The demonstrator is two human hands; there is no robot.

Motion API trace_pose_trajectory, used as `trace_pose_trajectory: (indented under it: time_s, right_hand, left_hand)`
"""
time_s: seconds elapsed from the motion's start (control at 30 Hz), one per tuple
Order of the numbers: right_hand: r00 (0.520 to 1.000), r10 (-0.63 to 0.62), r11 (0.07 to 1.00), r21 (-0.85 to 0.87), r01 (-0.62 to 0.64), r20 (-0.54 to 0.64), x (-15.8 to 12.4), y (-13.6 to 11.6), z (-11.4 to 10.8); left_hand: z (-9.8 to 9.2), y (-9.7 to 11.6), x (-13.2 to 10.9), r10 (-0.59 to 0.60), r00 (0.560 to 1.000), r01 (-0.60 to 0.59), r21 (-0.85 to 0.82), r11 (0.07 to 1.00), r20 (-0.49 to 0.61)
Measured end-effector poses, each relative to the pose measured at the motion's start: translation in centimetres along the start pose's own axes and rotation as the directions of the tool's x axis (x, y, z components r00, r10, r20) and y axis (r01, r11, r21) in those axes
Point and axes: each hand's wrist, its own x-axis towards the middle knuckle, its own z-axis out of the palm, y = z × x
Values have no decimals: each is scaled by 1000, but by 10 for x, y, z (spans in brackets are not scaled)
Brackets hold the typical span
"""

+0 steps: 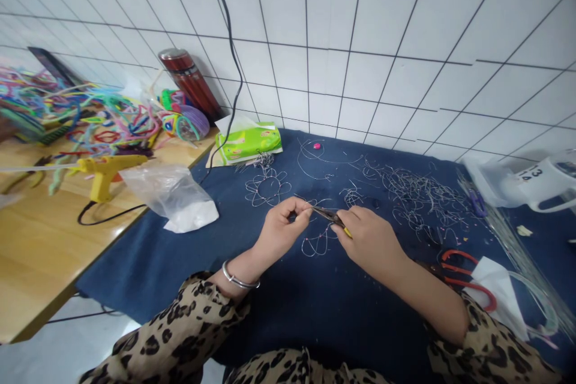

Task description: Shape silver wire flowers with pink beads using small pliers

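Note:
My right hand (369,240) is closed round a pair of pliers (330,216) with dark jaws and a bit of yellow handle showing. The jaws point left and meet a thin wire at the fingertips of my left hand (281,228), which pinches that wire. Below and between the hands hangs a looped wire shape (315,245) with small pinkish beads; its far side is partly hidden. Just beyond my left hand lies a flower-shaped wire ring (269,187) on the dark blue cloth (288,312).
A tangle of wire pieces (418,192) covers the cloth at right, near red-handled scissors (468,276) and a white mug (551,180). A green tissue pack (249,143) and a plastic bag (173,195) lie left. Beyond them are a yellow glue gun (108,174) and a red thermos (191,81).

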Motion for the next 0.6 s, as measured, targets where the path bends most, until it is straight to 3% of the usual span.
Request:
trace_pose_trajectory:
  time_s: [0.6]
  right_hand:
    - [988, 44, 987, 149, -67, 148, 6, 3, 0]
  left_hand:
    - [-1, -2, 0, 3, 999, -1, -56, 998, 36]
